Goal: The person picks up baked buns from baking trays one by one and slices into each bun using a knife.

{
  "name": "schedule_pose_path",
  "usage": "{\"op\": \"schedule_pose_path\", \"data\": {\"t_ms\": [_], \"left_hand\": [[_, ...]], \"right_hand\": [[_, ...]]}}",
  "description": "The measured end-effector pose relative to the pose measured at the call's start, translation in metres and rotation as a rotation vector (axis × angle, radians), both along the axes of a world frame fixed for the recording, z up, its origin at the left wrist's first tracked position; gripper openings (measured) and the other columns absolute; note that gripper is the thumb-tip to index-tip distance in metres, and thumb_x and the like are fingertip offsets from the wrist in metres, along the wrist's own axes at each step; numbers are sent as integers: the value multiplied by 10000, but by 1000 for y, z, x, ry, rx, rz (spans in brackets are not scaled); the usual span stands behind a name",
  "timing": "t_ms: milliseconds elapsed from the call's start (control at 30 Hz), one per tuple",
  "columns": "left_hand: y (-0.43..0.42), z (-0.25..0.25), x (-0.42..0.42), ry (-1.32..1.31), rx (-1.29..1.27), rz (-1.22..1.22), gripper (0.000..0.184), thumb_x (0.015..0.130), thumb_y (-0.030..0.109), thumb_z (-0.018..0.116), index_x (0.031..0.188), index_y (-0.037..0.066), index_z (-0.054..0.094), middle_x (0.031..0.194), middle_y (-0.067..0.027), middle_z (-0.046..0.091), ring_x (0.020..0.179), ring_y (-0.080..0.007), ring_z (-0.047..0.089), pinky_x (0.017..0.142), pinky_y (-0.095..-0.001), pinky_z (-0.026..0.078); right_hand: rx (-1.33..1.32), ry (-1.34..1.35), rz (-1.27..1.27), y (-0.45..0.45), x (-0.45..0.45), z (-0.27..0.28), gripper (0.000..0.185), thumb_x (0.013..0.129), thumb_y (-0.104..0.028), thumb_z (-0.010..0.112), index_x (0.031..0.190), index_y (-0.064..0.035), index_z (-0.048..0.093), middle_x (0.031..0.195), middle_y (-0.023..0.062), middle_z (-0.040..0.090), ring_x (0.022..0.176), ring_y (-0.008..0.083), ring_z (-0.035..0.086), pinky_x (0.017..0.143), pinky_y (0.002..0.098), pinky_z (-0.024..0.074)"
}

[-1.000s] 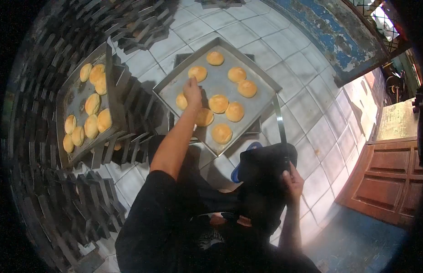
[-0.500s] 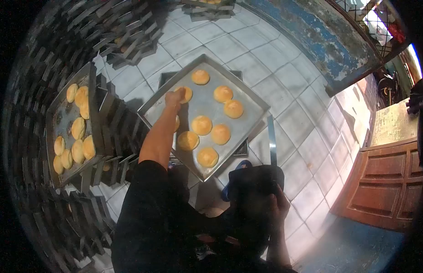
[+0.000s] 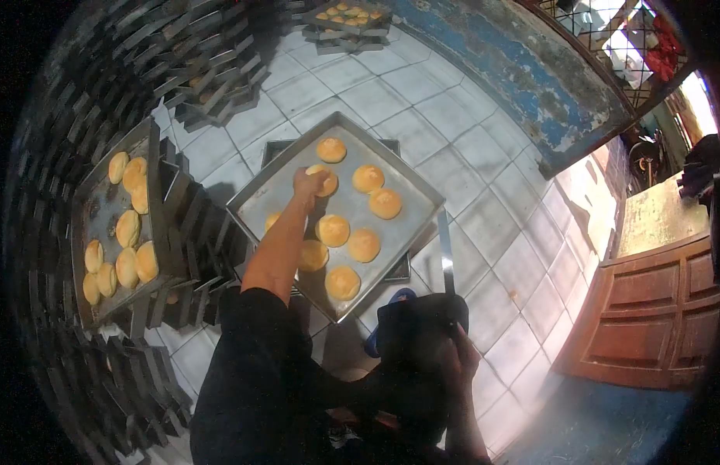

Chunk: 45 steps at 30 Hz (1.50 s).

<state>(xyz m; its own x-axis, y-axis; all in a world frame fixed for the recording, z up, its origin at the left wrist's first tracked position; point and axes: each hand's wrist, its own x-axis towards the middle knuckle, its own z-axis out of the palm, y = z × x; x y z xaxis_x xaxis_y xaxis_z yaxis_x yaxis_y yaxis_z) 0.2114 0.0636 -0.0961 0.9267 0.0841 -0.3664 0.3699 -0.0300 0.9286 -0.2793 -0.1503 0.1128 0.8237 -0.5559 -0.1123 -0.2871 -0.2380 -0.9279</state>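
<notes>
My left hand [image 3: 307, 184] reaches over a square metal tray [image 3: 346, 155]. Its fingers are closed around a golden round bun [image 3: 327, 183] near the tray's left side. Several more buns lie spread on the tray, such as one bun [image 3: 331, 149] at the far corner and another bun [image 3: 343, 284] at the near one. Low on the right, my right hand [image 3: 459, 355] is in shadow, its fingers closed. A long flat metal blade [image 3: 446, 256] points away from it beside the tray; the handle end is hidden in the dark.
At left, a tilted tray of buns [image 3: 79, 256] rests on stacked dark metal trays [image 3: 197, 232]. Another bun tray [image 3: 346, 32] sits on a stack at the back. White floor tiles [image 3: 484, 186] surround the trays. A wooden door panel [image 3: 647, 310] stands at right.
The view has shifted, so the trays appear lower and slightly left. My left hand stays on the same bun, and the blade has tilted slightly.
</notes>
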Motion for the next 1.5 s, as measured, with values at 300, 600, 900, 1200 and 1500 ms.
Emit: {"op": "schedule_pose_path", "data": {"t_ms": [300,600,900,1200,1500], "left_hand": [[35,81,-104,85,-1180,164,517,1012,549,573,1238,90,643,1201,-116,694,1122,-291,670,976,-432,549],[72,105,-176,152,-1313,280,423,919,555,702,1027,146,691,944,-41,729,867,-221,705,824,-393,581],[69,125,-191,144,-1304,244,411,885,521,741,1011,134,691,946,-29,726,908,-213,684,916,-391,534],[65,124,-190,190,-1303,264,397,886,539,738,846,146,692,778,-24,698,694,-186,669,676,-363,563],[53,140,-209,201,-1290,87,322,945,457,710,932,135,691,842,-20,712,755,-189,693,737,-371,589]], "right_hand": [[69,-58,304,56,52,30,475,1049,-290,538,1436,-16,545,1137,222,710,1019,257,704,897,358,523],[-51,-10,482,138,59,30,458,1010,-138,575,1443,3,521,1151,284,692,1029,366,722,887,382,543],[-190,-129,479,146,45,27,437,1003,-100,573,1422,20,538,1219,302,671,1142,390,690,939,384,533],[-218,-26,434,140,44,16,443,995,-141,597,1414,0,562,1221,293,675,1101,403,699,924,397,544],[-273,-24,456,131,72,33,446,984,-141,614,1407,-5,570,1131,309,685,1030,423,710,845,420,561]]}}
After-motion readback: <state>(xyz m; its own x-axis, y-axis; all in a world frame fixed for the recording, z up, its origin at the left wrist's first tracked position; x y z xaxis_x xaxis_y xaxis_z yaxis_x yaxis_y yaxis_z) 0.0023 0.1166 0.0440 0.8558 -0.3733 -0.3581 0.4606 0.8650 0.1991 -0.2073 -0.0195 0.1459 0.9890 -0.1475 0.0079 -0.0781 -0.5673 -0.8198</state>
